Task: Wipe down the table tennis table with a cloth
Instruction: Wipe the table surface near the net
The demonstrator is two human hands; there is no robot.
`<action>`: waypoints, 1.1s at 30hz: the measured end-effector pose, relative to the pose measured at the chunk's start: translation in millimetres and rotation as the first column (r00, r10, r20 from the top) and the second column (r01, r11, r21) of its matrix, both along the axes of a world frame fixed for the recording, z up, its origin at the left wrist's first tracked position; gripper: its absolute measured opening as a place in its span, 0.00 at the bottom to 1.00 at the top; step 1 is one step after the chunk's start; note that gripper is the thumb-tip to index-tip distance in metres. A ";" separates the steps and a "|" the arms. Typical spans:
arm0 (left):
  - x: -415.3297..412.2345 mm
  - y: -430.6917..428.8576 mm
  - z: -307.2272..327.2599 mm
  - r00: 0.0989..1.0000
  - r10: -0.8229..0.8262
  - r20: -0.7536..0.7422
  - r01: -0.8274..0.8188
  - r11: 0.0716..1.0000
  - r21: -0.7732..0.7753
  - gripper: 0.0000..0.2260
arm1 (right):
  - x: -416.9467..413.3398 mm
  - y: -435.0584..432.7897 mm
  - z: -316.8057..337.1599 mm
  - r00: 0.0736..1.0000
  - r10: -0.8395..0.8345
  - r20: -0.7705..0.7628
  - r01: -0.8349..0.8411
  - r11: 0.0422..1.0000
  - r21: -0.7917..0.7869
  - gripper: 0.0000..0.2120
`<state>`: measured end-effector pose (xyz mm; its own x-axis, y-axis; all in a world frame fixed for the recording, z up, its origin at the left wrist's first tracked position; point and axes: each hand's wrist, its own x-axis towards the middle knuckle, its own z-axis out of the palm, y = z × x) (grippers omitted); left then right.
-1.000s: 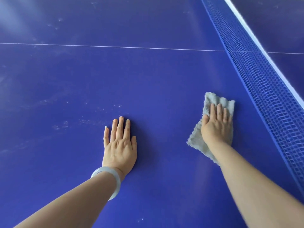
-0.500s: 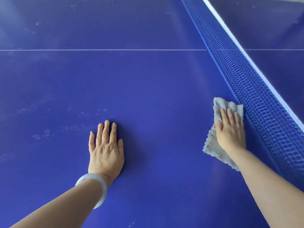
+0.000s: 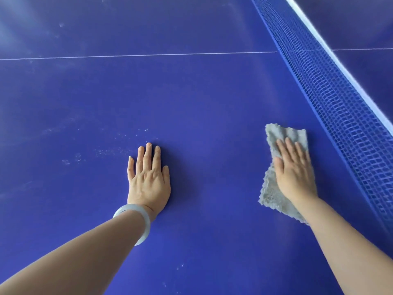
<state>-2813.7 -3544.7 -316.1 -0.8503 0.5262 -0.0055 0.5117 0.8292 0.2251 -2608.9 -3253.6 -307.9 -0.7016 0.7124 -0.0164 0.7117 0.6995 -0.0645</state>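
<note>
two hands down, neither one closed round anything. right hand (image 3: 294, 171) lies flat, fingers straight, pressing the cloth (image 3: 274, 194) onto the table (image 3: 212, 99). it is a press, not a pinch. the cloth is grey and crumpled. it sticks out past the fingertips and trails back beside the wrist, on the playing surface near the foot of the net (image 3: 340, 116). i cannot tell whether its far corner touches the mesh.

left hand (image 3: 148, 179) is flat on bare table, fingers straight, holding nothing, well apart from the cloth. pale bangle (image 3: 138, 220) on that wrist.

judgement: step in hand is a wiping pass along the strip by the net.

notes for doing it well:
- spread weight evenly through palm and fingers, or the loose rear flap may bunch under the wrist.
- with no pinch, a quick reversal could slide the hand off the cloth, so turn slowly.
- run parallel to the net so no corner snags the mesh.
- overlap strokes leftward. pale specks (image 3: 110, 152) beside the left fingertips look unwiped.
- lift the bracing hand before wiping its patch.
</note>
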 end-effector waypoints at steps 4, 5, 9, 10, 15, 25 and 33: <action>0.0 0.3 -1.3 1.000 0.003 -0.002 -0.003 1.000 0.009 0.26 | -34.8 -61.1 0.8 0.972 -0.234 -0.003 0.234 0.972 0.015 0.28; 0.7 0.3 -0.6 1.000 0.002 -0.002 -0.002 1.000 0.015 0.26 | -50.2 -94.8 0.3 0.989 -0.147 -0.027 0.148 0.989 0.017 0.28; 0.0 -1.4 4.3 1.000 -0.005 0.020 0.004 0.998 0.063 0.25 | -77.3 -197.6 -4.3 0.916 0.394 -0.070 -0.396 0.918 -0.023 0.27; -0.2 -2.2 4.9 1.000 -0.011 0.025 0.009 0.997 0.080 0.25 | -70.9 -191.3 -2.9 0.882 0.467 -0.063 -0.470 0.882 -0.048 0.27; 0.0 -8.0 7.3 0.996 -0.034 0.088 0.013 0.972 0.237 0.22 | 2.5 -75.9 -2.2 0.988 0.147 -0.042 -0.147 0.989 0.008 0.27; 54.6 -74.9 5.5 0.952 -0.305 -0.011 0.304 0.948 0.093 0.24 | 8.2 -68.3 -2.6 0.980 -0.193 0.046 0.193 0.981 -0.013 0.27; 53.4 -75.5 5.9 0.957 -0.290 0.000 0.289 0.957 0.035 0.24 | -9.7 -243.8 -0.7 0.980 0.196 0.027 -0.194 0.980 -0.044 0.34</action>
<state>-2760.3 -3620.2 -310.2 -0.6615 0.7498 0.0126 0.7273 0.6374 0.2544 -2618.7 -3497.4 -308.6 -0.8256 0.5603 -0.0665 0.5641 0.8222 -0.0757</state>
